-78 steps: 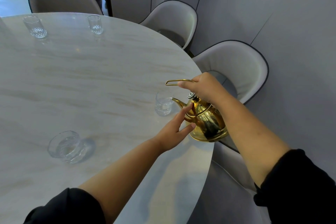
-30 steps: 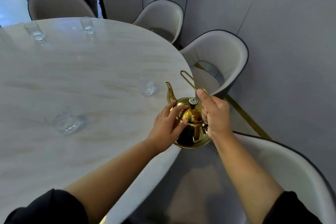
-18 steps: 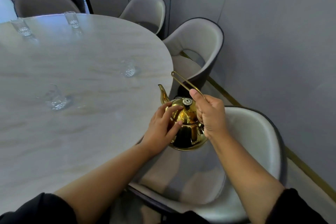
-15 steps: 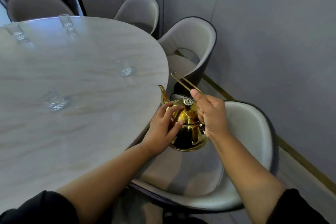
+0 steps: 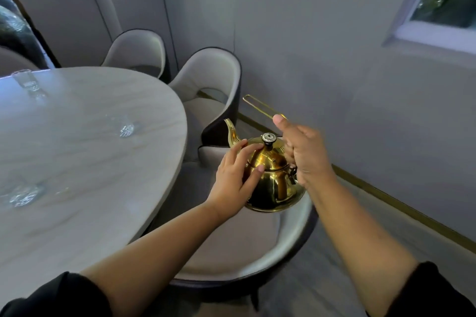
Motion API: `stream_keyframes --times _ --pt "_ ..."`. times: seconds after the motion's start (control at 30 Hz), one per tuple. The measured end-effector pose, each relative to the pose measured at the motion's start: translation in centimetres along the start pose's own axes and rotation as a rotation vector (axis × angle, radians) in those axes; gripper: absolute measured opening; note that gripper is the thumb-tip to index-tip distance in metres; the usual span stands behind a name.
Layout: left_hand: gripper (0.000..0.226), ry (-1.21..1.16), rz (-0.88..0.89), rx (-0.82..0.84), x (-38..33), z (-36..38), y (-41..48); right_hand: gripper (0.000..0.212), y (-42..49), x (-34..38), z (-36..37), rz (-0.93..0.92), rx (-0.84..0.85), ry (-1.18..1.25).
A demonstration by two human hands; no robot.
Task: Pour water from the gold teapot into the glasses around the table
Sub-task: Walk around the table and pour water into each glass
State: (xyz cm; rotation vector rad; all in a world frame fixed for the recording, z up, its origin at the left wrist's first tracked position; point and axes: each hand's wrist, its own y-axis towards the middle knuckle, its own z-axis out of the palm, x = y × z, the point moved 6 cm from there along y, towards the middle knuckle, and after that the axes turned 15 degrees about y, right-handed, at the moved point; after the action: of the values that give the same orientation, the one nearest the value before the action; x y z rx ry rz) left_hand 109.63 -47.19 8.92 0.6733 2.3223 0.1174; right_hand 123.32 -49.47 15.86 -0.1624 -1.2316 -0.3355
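Observation:
The gold teapot (image 5: 274, 183) hangs upright in the air, off the table's right edge and above a chair seat. My right hand (image 5: 305, 154) grips its thin wire handle. My left hand (image 5: 235, 183) rests with straight fingers on the pot's lid and side, steadying it. On the marble table (image 5: 85, 162) stand three clear glasses: one near the right edge (image 5: 126, 128), one at the left (image 5: 24, 194), one at the far side (image 5: 25, 82).
Grey padded chairs ring the table: one right below the teapot (image 5: 257, 247), one just beyond it (image 5: 213, 90), another farther back (image 5: 137, 51). A grey wall with a gold floor strip runs close on the right, with a window at the upper right.
The teapot has left the glass it was tilted over, come upright and travelled off the table's right edge. My view has swung right, so the table and glasses slid left.

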Motion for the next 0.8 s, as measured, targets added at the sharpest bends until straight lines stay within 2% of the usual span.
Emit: stream_keyframes --times 0.23,0.43,0.8 --pt "0.043 -0.063 0.11 0.064 -8.0 7.1 5.1 0.057 2.2 5.0 -10.1 -0.06 -0.115 -0.007" --pt "0.043 -0.132 0.124 0.072 -13.8 15.1 9.4 0.06 5.6 7.4 -19.5 -0.057 -0.133 -0.094" --pt "0.048 -0.14 0.056 0.243 -16.2 25.4 16.6 0.063 13.7 5.9 -30.2 -0.005 -0.111 -0.15"
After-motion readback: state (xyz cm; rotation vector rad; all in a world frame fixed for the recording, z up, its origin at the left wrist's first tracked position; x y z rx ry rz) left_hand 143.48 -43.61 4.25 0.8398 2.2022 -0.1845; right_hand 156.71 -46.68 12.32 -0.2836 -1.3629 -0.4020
